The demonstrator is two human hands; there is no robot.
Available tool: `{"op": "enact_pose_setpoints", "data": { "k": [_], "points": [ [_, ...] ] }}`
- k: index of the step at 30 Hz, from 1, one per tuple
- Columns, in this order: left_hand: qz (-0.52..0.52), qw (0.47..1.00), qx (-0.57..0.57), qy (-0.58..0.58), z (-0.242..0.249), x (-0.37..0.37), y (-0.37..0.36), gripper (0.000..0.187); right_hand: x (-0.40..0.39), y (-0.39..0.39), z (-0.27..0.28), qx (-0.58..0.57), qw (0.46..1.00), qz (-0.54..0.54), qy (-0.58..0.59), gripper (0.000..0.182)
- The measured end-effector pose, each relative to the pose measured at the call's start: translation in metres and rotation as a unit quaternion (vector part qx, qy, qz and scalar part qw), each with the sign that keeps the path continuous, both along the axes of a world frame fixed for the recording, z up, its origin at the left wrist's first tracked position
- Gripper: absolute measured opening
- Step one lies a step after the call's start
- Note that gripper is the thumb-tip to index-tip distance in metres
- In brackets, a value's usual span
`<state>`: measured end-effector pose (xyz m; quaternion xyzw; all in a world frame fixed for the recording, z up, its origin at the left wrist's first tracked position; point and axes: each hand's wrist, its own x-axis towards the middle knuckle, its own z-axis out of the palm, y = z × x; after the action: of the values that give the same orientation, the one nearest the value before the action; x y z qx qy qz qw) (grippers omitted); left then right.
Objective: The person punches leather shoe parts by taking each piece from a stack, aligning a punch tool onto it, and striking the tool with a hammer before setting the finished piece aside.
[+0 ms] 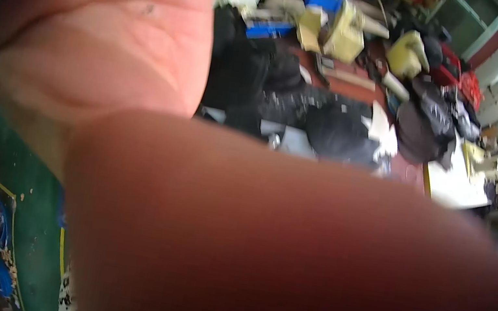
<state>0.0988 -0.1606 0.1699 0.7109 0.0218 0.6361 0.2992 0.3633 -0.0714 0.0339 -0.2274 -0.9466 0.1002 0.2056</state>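
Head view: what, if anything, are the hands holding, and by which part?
Cannot be told: the visible palm looks empty, but the frame crops it; the foreground limb is too blurred.

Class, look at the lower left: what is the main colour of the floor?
Green; the floor shows best in the head view.

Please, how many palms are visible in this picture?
1. The palm is at the upper left, cut off by the top edge. Blurred skin fills the lower middle, too close to identify, so another palm may be hidden.
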Motion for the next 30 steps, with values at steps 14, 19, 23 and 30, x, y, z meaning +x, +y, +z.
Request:
{"op": "enact_pose_setpoints", "data": {
  "k": [14,19,23,30],
  "points": [
    [0.071,0.996,0.004,0.047,0.004,-0.005,-0.019,0.029,0.01,0.034,-0.035,-0.026,0.995,-0.101,-0.004,0.049],
    [0.129,0.989,0.05,0.055,0.006,-0.006,-0.026,0.031,0.012,0.041,-0.04,-0.022,0.995,-0.095,0.003,0.046],
    [0.2,0.973,0.097,0.064,0.021,-0.016,-0.038,0.033,0.023,0.039,-0.032,-0.029,0.993,-0.106,0.033,0.044],
    [0.531,0.809,0.152,0.199,0.053,-0.076,-0.044,0.036,0.04,0.028,0.044,0.008,0.977,-0.086,0.194,0.04]
  ]
}}
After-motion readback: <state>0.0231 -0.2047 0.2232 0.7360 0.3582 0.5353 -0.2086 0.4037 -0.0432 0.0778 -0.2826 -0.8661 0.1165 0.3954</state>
